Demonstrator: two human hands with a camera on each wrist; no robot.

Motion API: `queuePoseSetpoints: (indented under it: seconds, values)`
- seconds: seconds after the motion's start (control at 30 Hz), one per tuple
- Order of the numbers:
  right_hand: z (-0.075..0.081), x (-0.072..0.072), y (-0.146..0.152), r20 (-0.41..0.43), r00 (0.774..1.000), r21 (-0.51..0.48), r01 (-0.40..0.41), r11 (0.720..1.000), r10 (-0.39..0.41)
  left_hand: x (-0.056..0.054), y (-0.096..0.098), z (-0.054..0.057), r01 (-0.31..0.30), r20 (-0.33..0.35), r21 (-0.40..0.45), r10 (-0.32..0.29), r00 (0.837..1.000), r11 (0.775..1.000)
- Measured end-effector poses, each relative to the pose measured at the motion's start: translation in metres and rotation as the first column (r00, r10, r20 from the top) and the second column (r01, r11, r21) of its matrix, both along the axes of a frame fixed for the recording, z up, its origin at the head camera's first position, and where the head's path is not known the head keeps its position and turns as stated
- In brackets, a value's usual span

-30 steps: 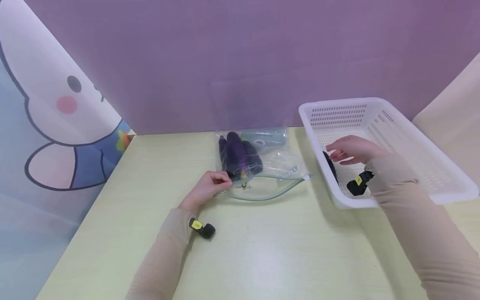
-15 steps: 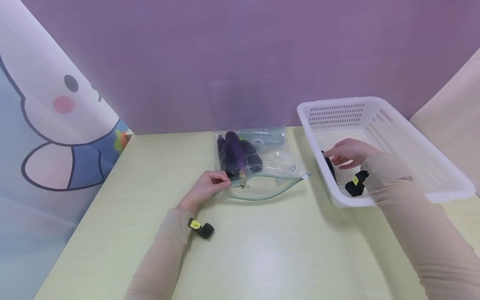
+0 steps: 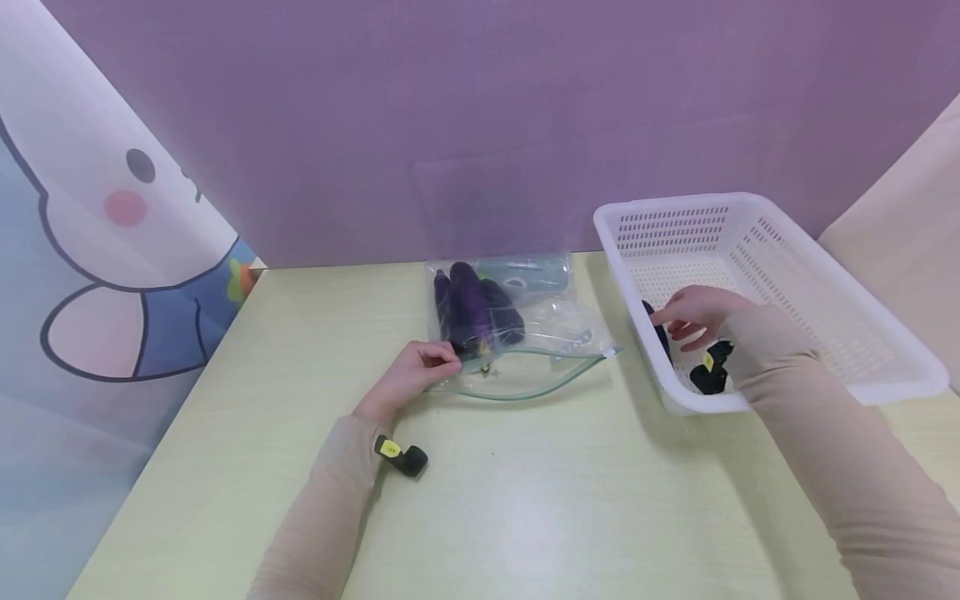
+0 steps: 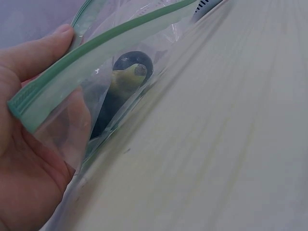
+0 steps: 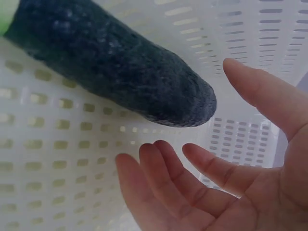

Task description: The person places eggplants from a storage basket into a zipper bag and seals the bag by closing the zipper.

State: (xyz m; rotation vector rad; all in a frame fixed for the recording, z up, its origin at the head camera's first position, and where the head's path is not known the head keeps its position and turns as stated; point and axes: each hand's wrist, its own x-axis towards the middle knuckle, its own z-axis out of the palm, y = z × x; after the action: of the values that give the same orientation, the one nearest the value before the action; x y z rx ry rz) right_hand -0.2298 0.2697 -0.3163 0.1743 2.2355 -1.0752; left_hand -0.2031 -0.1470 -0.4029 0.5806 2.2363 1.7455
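Observation:
My left hand [image 3: 408,375] pinches the left side of the mouth of a clear zip bag [image 3: 566,325] with a green seal strip. The bag lies on the table, its mouth gaping towards me. Several dark purple eggplants [image 3: 470,304] are inside; in the left wrist view one eggplant [image 4: 130,77] shows its yellowish stem end. My right hand [image 3: 697,312] is down in the white basket [image 3: 847,267], fingers spread. Close by it, against the basket's left wall, lies a long, dark, rough-skinned vegetable [image 5: 115,62] with a pale green end. Thumb and fingers stand apart around its near end.
The basket stands at the right of the pale wooden table [image 3: 480,500], its slotted walls rising around my right hand. A purple backdrop [image 3: 450,125] closes off the rear, and a cartoon-printed cloth [image 3: 112,292] hangs on the left.
My right hand has sunk lower into the basket, towards the dark vegetable. My left hand keeps its hold on the bag's edge. The head view has shifted slightly.

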Motion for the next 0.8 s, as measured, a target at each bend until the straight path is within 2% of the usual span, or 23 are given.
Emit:
queuePoseSetpoints:
  seconds: [0.23,0.47,0.5,0.53,0.8]
  values:
    - [-0.004,0.0,0.001,-0.006,1.0,0.017,-0.01,1.0,0.01,-0.001,0.0,-0.002,0.012,-0.006,0.014,-0.012,1.0,1.0]
    - [-0.043,-0.025,0.024,-0.002,1.0,0.023,0.024,0.999,-0.024,0.0,0.001,0.0,0.004,-0.005,0.003,-0.004,1.0,1.0]
    - [-0.049,-0.029,0.027,-0.004,1.0,0.029,0.02,0.999,-0.02,0.0,0.001,0.0,0.002,-0.004,0.002,-0.002,1.0,1.0]
    - [-0.048,-0.03,0.028,0.0,1.0,0.013,0.0,1.0,0.0,0.0,0.001,0.0,0.001,-0.001,0.0,-0.001,1.0,1.0]
    - [-0.082,-0.052,0.046,0.008,1.0,0.014,-0.023,1.0,0.023,0.0,0.001,0.001,-0.005,-0.007,-0.012,0.005,1.0,1.0]
